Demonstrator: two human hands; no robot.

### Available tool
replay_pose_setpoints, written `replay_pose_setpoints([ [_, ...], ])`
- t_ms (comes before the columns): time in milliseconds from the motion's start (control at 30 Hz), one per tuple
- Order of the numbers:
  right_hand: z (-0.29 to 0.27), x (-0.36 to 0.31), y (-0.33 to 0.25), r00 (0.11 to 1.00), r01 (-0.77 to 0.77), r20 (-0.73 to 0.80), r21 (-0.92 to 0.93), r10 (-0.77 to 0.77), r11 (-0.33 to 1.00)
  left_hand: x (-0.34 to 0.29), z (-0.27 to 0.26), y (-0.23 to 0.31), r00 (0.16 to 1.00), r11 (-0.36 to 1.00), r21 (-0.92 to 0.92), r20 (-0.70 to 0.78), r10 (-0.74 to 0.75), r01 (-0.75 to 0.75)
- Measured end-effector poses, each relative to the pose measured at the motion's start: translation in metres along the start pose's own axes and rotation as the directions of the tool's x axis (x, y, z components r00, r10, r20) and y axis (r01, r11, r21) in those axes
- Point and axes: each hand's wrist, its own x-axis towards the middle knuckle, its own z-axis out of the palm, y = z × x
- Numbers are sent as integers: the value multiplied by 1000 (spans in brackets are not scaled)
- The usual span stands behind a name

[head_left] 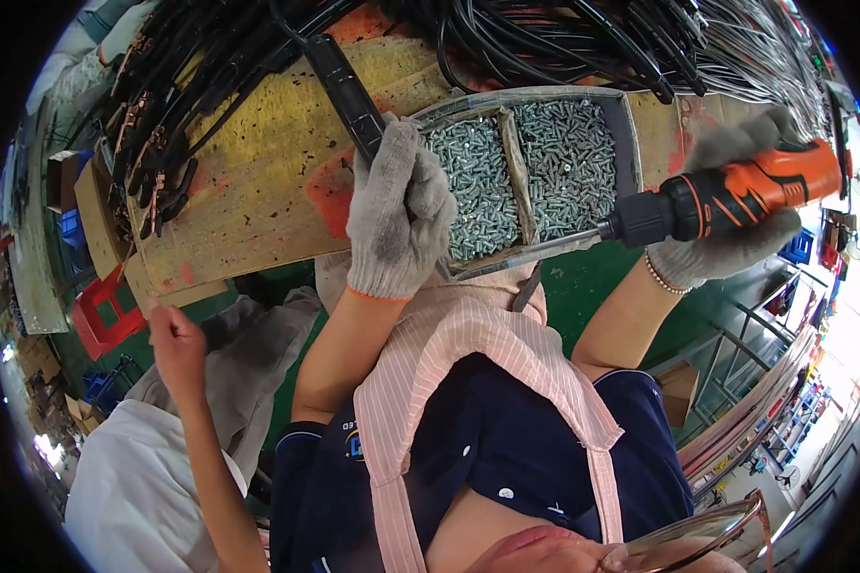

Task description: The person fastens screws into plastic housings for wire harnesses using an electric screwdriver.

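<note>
My left hand (399, 215), in a grey knit glove, is closed around the near end of a long black plastic housing (346, 91) with a cable at its far end. My gloved right hand (721, 256) grips an orange and black cordless screwdriver (760, 189). Its long bit (569, 241) points left across the near edge of a screw tray (631, 143). Small silver screws (473, 181) fill both of the tray's compartments, split by a worn divider (519, 177). What lies under my left fingers is hidden.
A worn yellow workbench (258, 181) carries black parts with copper-coloured ends (153, 143) on the left. Black cables (506, 48) and grey wires (760, 53) lie along the back. At lower left, a co-worker's bare hand (177, 349) is near a red plastic piece (105, 320).
</note>
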Motion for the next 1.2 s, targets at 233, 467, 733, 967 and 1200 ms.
replay_pose_setpoints([
  [233,-4,-13,4,994,-5,111,85,-4,996,3,-6,-1,1000,1000,-12,12,-5,5],
  [467,8,-27,32,983,82,167,-56,-71,995,3,-19,-1,997,1000,0,76,-6,6],
  [733,19,-37,50,986,-56,152,-110,72,992,3,-8,-3,999,999,35,-30,29,-28],
  [967,22,-37,51,992,-57,104,-183,77,982,4,-5,-4,998,996,67,-34,58,-56],
  [1200,10,-20,29,989,27,145,14,-29,1000,4,-2,-5,999,998,50,-23,36,-34],
])
